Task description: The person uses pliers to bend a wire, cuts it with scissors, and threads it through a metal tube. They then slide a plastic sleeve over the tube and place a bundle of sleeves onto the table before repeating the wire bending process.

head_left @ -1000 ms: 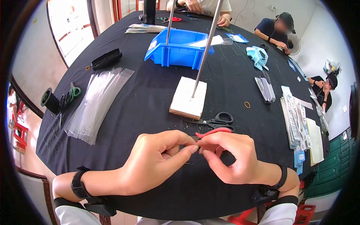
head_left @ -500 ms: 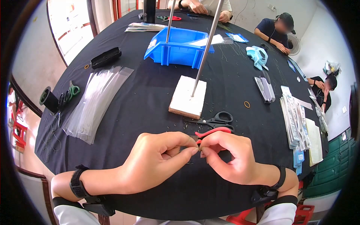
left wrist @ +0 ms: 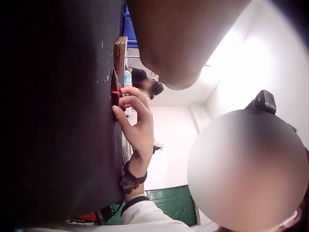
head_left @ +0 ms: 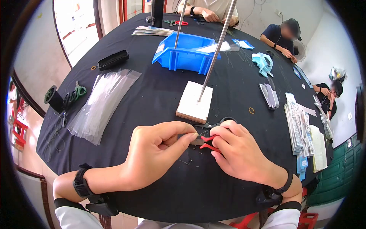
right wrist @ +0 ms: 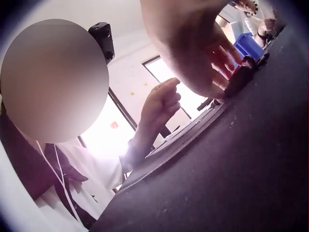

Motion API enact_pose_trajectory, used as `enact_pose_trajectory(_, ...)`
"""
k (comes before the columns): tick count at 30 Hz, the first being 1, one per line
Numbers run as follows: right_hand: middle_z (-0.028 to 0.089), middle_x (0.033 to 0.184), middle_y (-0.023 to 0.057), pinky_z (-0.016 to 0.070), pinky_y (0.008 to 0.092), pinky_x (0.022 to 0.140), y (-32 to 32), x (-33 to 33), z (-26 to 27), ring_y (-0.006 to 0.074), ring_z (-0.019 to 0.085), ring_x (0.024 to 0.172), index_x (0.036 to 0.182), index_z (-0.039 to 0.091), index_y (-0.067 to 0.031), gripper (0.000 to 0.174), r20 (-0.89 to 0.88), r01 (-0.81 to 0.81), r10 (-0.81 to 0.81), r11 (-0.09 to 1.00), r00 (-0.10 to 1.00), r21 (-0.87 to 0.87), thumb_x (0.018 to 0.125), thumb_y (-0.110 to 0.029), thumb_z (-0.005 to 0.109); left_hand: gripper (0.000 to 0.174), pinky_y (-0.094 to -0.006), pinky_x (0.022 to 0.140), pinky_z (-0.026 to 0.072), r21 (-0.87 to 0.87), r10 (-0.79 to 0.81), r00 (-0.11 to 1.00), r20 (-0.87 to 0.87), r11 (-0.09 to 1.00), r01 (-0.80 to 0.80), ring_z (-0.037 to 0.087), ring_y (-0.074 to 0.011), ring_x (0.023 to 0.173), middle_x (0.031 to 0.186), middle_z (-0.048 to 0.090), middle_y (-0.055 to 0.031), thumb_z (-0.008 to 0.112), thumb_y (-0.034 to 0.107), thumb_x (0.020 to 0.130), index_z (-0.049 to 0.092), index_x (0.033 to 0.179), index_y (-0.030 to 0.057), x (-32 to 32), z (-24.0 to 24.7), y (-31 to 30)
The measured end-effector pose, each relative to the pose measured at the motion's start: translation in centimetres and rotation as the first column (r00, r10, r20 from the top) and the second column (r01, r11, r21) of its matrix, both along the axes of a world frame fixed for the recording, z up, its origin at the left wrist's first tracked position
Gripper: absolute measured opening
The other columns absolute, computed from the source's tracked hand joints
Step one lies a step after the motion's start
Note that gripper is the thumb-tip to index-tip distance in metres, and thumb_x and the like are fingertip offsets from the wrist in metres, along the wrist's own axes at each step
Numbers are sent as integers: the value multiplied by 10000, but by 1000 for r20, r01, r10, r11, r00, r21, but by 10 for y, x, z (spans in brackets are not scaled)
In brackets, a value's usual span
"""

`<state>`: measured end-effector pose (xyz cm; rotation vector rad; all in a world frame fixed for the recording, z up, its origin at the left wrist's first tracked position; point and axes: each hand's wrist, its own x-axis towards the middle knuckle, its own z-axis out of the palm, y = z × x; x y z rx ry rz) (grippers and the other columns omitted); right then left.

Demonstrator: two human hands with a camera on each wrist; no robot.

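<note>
My left hand (head_left: pixel 150 156) pinches a tiny thin strand between thumb and index finger; most of it is hidden by the fingertips. My right hand (head_left: pixel 242 154) grips the red-handled pliers (head_left: pixel 207 147), whose metal nose points left, just below the left fingertips. In the left wrist view, thumb and fingers of the right hand (left wrist: pixel 137 118) are on the red handles, low at the black cloth. Black scissors (head_left: pixel 207 125) lie just beyond, partly covered by the right hand. The right wrist view shows the left hand (right wrist: pixel 159 104) raised above the table.
A white block (head_left: pixel 194 101) with a metal rod stands ahead, a blue bin (head_left: pixel 187 63) behind it. Clear plastic sleeves (head_left: pixel 103 107), a thread spool (head_left: pixel 53 98) and green-handled scissors (head_left: pixel 79 91) lie left. A stapler (head_left: pixel 269 96) and stacked packets (head_left: pixel 295 126) lie right. Other people sit around the table.
My right hand has left the left fingertips and taken hold of the red-handled pliers on the cloth. The left hand keeps its pinch and has shifted slightly up in view.
</note>
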<state>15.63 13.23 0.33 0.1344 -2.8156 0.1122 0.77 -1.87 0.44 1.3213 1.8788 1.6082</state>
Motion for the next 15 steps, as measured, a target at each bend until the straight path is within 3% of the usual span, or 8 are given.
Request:
enact_pose_trajectory(3, 501, 875, 111, 423, 367, 745, 6, -3, -6, 280, 492, 866, 819, 563, 26, 213, -4, 53, -54, 994, 999, -98, 684, -98, 672, 69, -174, 429, 194, 49, 31, 998, -63, 998, -28, 298, 20, 489, 529, 407, 77, 653, 23, 796, 654, 840, -30, 0, 3, 0)
enact_pose_trajectory(6, 531, 822, 89, 423, 330, 699, 7, 1, 1, 225, 525, 795, 871, 590, 21, 178, 104, 202, -174, 888, 979, -414, 769, -113, 648, 64, -174, 425, 187, 103, 65, 990, -127, 993, -52, 287, 19, 487, 525, 392, 79, 658, 20, 792, 655, 836, -26, -1, 4, 0)
enact_pose_trajectory(9, 556, 812, 68, 422, 280, 671, 5, 3, 2, 151, 540, 742, 907, 612, 5, 169, 206, 279, -194, 511, 959, -813, 838, -149, 622, 59, -176, 426, 186, 108, 73, 987, -145, 992, -58, 281, 19, 486, 521, 383, 78, 656, 18, 792, 654, 832, -25, -2, 4, 0)
enact_pose_trajectory(10, 588, 899, 64, 436, 251, 702, 8, 3, -3, 109, 562, 789, 916, 631, 0, 162, 149, 195, -133, 470, 980, -861, 859, -149, 607, 56, -176, 427, 187, 104, 71, 987, -146, 993, -57, 279, 19, 486, 519, 381, 78, 655, 18, 793, 653, 830, -24, -2, 5, 0)
enact_pose_trajectory(13, 602, 964, 76, 445, 260, 778, -1, -1, 4, 137, 583, 891, 918, 647, 0, 158, 139, 153, -68, 344, 988, -927, 865, -139, 594, 53, -180, 428, 188, 71, 64, 997, -31, 996, -62, 272, 14, 483, 510, 368, 71, 653, 18, 794, 654, 831, -21, -2, 5, 1)
enact_pose_trajectory(15, 604, 996, 90, 447, 272, 802, -2, -1, 3, 161, 586, 928, 930, 653, 0, 159, 98, 116, -64, 407, 993, -906, 863, -130, 593, 56, -182, 430, 186, 58, 81, 997, -3, 995, -80, 269, 12, 483, 510, 367, 69, 650, 17, 794, 652, 835, -22, -4, 4, 2)
